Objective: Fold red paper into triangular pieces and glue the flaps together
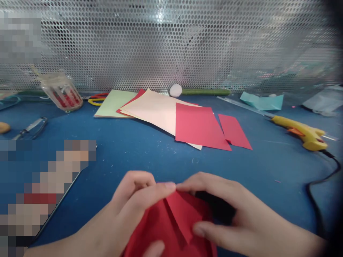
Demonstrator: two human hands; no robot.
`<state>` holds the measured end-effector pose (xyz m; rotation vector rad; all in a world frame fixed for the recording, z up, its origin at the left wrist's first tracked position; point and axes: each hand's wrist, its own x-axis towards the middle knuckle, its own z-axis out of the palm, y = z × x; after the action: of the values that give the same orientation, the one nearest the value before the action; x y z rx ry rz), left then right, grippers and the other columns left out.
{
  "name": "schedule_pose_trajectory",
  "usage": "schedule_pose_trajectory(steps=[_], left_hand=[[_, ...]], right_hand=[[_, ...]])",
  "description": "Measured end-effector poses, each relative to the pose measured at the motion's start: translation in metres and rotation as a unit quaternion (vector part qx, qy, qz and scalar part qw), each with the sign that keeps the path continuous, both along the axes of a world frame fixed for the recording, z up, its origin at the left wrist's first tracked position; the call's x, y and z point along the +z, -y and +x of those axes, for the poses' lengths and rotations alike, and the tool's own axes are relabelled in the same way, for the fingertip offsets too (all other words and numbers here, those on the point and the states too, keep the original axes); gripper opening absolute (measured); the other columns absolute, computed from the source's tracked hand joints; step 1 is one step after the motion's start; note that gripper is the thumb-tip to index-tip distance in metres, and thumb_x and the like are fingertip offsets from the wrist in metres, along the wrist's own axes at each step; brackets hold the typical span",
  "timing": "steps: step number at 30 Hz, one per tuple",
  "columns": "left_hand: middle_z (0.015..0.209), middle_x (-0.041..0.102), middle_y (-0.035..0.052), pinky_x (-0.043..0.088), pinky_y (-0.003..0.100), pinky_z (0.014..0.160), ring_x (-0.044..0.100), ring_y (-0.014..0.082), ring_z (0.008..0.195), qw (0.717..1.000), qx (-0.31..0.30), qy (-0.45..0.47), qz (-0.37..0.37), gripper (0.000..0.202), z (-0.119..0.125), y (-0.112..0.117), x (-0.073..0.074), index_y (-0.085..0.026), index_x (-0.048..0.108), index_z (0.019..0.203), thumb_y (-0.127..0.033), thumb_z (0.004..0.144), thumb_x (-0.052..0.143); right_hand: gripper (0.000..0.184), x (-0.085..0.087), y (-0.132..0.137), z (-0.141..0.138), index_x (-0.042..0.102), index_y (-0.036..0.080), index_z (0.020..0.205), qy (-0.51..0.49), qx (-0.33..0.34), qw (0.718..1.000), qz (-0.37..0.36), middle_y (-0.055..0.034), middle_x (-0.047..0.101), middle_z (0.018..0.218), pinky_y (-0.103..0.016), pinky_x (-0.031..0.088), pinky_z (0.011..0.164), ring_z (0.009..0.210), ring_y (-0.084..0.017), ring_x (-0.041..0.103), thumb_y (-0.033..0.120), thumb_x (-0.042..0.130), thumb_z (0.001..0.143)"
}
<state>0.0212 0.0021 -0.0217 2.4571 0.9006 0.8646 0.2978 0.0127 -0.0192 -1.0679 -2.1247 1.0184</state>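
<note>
A folded piece of red paper (184, 212) lies at the front edge of the view, between my two hands. My left hand (131, 203) is closed on its left side, the index fingertip pressing the top edge and the thumb lower down on the paper. My right hand (233, 203) meets it there with its index fingertip. The right thumb touches the slanted flap in the middle, so that hand is closed on the paper too. Below the frame's edge the rest of the paper is hidden.
Behind my hands lie cream sheets (158, 109), a red sheet (198, 125), a narrow red strip (235, 130) and green sheets (115, 103). A yellow glue gun (302, 132) with a black cord lies right. A jar (63, 92) and scissors (98, 100) stand left, before a perforated metal panel (160, 46).
</note>
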Motion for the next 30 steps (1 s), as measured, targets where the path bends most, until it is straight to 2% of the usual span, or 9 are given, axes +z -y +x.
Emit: schedule_pose_trajectory(steps=[2,5,9,13,15,18,21,25,30], left_hand=[[0.132,0.055,0.0097,0.061,0.024,0.092,0.067,0.0184,0.111,0.998,0.053,0.005,0.035,0.062,0.002,-0.001,-0.003,-0.025,0.038,0.152,-0.012,0.093,0.05],[0.137,0.052,0.0093,0.059,0.018,0.091,0.069,0.0123,0.105,0.996,0.092,0.011,0.008,0.053,0.005,-0.003,-0.003,-0.025,0.041,0.146,-0.011,0.095,0.047],[0.131,0.062,0.0031,0.052,0.014,0.101,0.067,0.0088,0.119,0.998,0.059,-0.01,0.001,0.038,0.006,-0.008,-0.001,-0.027,0.054,0.129,-0.008,0.096,0.044],[0.14,0.062,0.0021,0.048,0.016,0.106,0.064,0.0083,0.126,0.999,0.025,-0.029,0.025,0.05,0.001,-0.011,-0.007,-0.027,0.055,0.139,-0.006,0.098,0.037],[0.145,0.06,0.0041,0.048,0.02,0.107,0.063,0.0111,0.129,0.998,0.016,-0.04,0.041,0.046,-0.001,-0.011,-0.01,-0.026,0.053,0.144,-0.012,0.103,0.038],[0.144,0.061,0.0082,0.05,0.024,0.108,0.062,0.0161,0.129,0.995,0.003,-0.074,0.071,0.04,-0.002,-0.008,-0.012,-0.021,0.05,0.147,-0.035,0.109,0.045],[0.135,0.069,0.0066,0.049,0.027,0.108,0.064,0.0186,0.121,0.986,0.0,-0.117,0.123,0.036,-0.001,-0.007,-0.011,-0.019,0.056,0.142,-0.032,0.11,0.043],[0.124,0.076,0.0013,0.05,0.028,0.102,0.068,0.0187,0.108,0.962,-0.039,-0.176,0.206,0.031,-0.003,-0.007,-0.009,-0.022,0.067,0.13,-0.036,0.108,0.051],[0.131,0.072,0.0102,0.051,0.039,0.103,0.064,0.0291,0.119,0.96,0.026,-0.2,0.196,0.05,-0.001,-0.001,-0.016,-0.026,0.065,0.14,-0.055,0.099,0.063]], right_hand=[[0.059,-0.003,0.0,-0.004,0.068,0.034,0.133,0.003,-0.007,1.0,0.007,-0.0024,0.076,0.122,-0.025,0.06,0.094,0.108,-0.019,0.075,0.03,0.089,0.078],[0.078,-0.006,0.001,-0.006,0.06,0.035,0.146,0.026,-0.035,0.997,0.057,-0.0047,0.073,0.128,-0.028,0.061,0.094,0.111,-0.02,0.074,0.032,0.092,0.074],[0.059,-0.003,0.001,-0.009,0.067,0.026,0.137,0.079,-0.038,0.989,0.116,-0.0039,0.079,0.108,-0.028,0.063,0.088,0.095,-0.018,0.077,0.023,0.082,0.08],[0.035,0.004,-0.001,-0.013,0.074,0.022,0.123,0.072,-0.022,0.986,0.148,-0.0017,0.08,0.089,-0.021,0.063,0.073,0.076,-0.014,0.076,0.018,0.063,0.09],[0.034,0.004,-0.002,-0.012,0.074,0.023,0.122,0.064,-0.034,0.988,0.139,-0.0025,0.082,0.091,-0.019,0.063,0.07,0.078,-0.014,0.079,0.018,0.056,0.094],[0.034,0.0,-0.001,-0.009,0.074,0.025,0.123,0.084,-0.07,0.985,0.131,-0.0048,0.083,0.107,-0.022,0.065,0.079,0.092,-0.017,0.081,0.018,0.053,0.097],[0.034,-0.003,0.0,-0.008,0.076,0.027,0.122,0.104,-0.083,0.982,0.133,-0.0046,0.083,0.11,-0.025,0.065,0.082,0.092,-0.018,0.081,0.019,0.054,0.097],[0.034,-0.004,-0.001,-0.01,0.078,0.027,0.121,0.114,-0.097,0.982,0.119,-0.0031,0.084,0.094,-0.025,0.065,0.066,0.065,-0.016,0.076,0.022,0.056,0.096],[0.03,-0.008,-0.001,-0.011,0.081,0.025,0.11,0.082,-0.123,0.989,-0.003,0.0024,0.067,0.058,-0.021,0.053,0.047,0.048,-0.014,0.062,0.032,0.055,0.097]])
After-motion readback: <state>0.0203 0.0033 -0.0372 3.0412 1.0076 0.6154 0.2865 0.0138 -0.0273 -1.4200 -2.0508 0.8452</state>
